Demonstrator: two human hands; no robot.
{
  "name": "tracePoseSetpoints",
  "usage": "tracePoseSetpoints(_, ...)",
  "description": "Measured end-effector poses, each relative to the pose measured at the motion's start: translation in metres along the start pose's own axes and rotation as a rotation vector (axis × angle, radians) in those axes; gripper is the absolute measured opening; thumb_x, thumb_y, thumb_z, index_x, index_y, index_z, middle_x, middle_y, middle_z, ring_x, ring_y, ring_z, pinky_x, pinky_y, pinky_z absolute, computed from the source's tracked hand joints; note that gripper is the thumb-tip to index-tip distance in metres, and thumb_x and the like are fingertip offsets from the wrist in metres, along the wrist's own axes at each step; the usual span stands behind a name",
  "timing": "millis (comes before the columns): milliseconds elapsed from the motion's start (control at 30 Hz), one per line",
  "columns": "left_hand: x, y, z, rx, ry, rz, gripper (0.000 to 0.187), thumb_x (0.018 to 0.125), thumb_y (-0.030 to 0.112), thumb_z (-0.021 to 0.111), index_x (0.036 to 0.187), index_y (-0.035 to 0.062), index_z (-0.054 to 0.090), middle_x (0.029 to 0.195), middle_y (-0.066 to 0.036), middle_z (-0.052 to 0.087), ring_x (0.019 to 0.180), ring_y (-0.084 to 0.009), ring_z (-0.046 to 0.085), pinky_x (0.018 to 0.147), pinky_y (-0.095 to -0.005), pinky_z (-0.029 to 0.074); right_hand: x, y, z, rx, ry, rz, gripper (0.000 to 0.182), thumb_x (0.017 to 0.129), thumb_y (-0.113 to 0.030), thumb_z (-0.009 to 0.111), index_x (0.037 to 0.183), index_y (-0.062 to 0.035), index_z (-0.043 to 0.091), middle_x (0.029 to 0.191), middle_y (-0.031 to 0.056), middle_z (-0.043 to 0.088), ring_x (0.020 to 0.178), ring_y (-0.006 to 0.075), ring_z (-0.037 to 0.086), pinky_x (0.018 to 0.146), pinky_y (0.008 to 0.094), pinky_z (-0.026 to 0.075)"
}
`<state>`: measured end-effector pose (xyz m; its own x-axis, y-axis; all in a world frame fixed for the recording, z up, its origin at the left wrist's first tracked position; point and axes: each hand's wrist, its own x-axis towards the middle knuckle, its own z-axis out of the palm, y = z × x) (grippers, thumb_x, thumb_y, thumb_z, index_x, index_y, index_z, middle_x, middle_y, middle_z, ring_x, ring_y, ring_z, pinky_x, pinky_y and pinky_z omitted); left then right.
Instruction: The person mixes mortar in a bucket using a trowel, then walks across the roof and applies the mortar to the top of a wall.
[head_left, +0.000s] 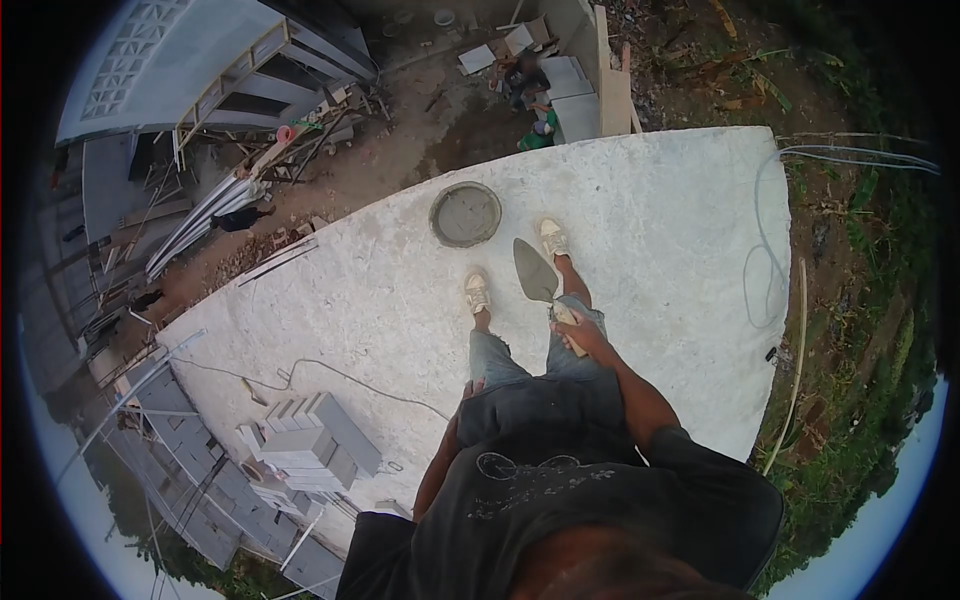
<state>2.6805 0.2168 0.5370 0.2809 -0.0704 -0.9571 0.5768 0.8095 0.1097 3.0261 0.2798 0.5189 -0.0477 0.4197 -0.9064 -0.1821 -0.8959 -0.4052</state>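
Head view looks straight down on a person standing upon a flat concrete roof slab [640,200], with the ground and a building site far below its edge.

Right hand [583,333]: its grip is wrapped fully round the wooden handle of a trowel [540,278]. The blade points away from the body toward 11 o'clock, held low in front of the right thigh and hanging over the slab between the two shoes. Judged from this carry, the tool is kept clear of the legs and pointed toward the pan.

Left hand [468,392]: it lies at the left hip against the shorts. Most of it is hidden by the body, so I cannot tell whether it is open or closed; nothing shows in it.

Trowel: pointed, leaf-shaped steel blade, dull grey, seemingly filmed with mortar; pale handle.

Mortar pan [465,214]: round, shallow, filled with wet grey mix, sitting on the slab at 11 o'clock from the left shoe [477,292], near the slab's far edge. The right shoe [553,239] stands a little further forward.

Stack of grey blocks [310,445] rests at 8 o'clock from the feet, well apart. A thin cable [340,372] trails across the slab beside it.
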Motion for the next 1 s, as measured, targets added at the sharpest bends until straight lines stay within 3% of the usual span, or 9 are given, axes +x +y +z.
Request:
tracePoseSetpoints(167, 0.0, 0.0, -0.002, -0.018, 0.006, 0.009, 0.072, 0.093, 0.058, 0.046, 0.149, 0.0162, 0.027, 0.146, -0.013, 0.039, 0.125, -0.0398, 0.045, 0.093, -0.0556, 0.043, -0.001, -0.005, 0.002, -0.011, -0.009, -0.021, 0.049, 0.079, -0.026, 0.078, 0.117, -0.0011, 0.058, 0.071, -0.0018, 0.056, 0.055, 0.0067, 0.051, 0.05, 0.0231, 0.044)
tracePoseSetpoints(267, 0.002, 0.001, -0.003, -0.025, 0.015, 0.021, 0.073, 0.093, 0.058, 0.046, 0.149, 0.0163, 0.027, 0.147, -0.013, 0.039, 0.125, -0.0397, 0.045, 0.093, -0.0555, 0.043, 0.001, -0.005, 0.002, -0.018, -0.015, -0.025, 0.037, 0.081, -0.019, 0.076, 0.111, -0.0043, 0.059, 0.075, -0.0014, 0.057, 0.057, 0.0068, 0.052, 0.049, 0.0222, 0.046)
tracePoseSetpoints(700, 0.005, 0.01, -0.006, -0.055, 0.053, 0.058, 0.074, 0.093, 0.06, 0.045, 0.15, 0.0164, 0.026, 0.148, -0.013, 0.037, 0.126, -0.0395, 0.045, 0.094, -0.055, 0.043, 0.006, -0.005, 0.003, -0.028, -0.052, -0.021, 0.03, 0.081, -0.02, 0.076, 0.102, -0.0052, 0.06, 0.072, -0.0005, 0.057, 0.055, 0.0068, 0.053, 0.048, 0.0224, 0.045)
tracePoseSetpoints(867, 0.007, 0.056, -0.017, -0.083, 0.102, 0.125, 0.075, 0.093, 0.061, 0.045, 0.15, 0.0164, 0.025, 0.148, -0.013, 0.037, 0.126, -0.0394, 0.045, 0.094, -0.0548, 0.043, 0.003, -0.009, 0.004, -0.041, -0.046, -0.025, 0.029, 0.082, -0.021, 0.076, 0.102, -0.0053, 0.061, 0.073, -0.0006, 0.059, 0.056, 0.0064, 0.053, 0.049, 0.0218, 0.045)
tracePoseSetpoints(1000, -0.026, 0.129, -0.037, -0.267, 0.276, 0.189, 0.075, 0.093, 0.061, 0.045, 0.15, 0.0164, 0.025, 0.149, -0.013, 0.036, 0.127, -0.0393, 0.044, 0.094, -0.0546, 0.043, 0.006, -0.02, 0.001, -0.116, -0.068, -0.037, 0.032, 0.081, -0.023, 0.077, 0.102, -0.0045, 0.062, 0.073, -0.0003, 0.059, 0.056, 0.0072, 0.054, 0.049, 0.0225, 0.046)
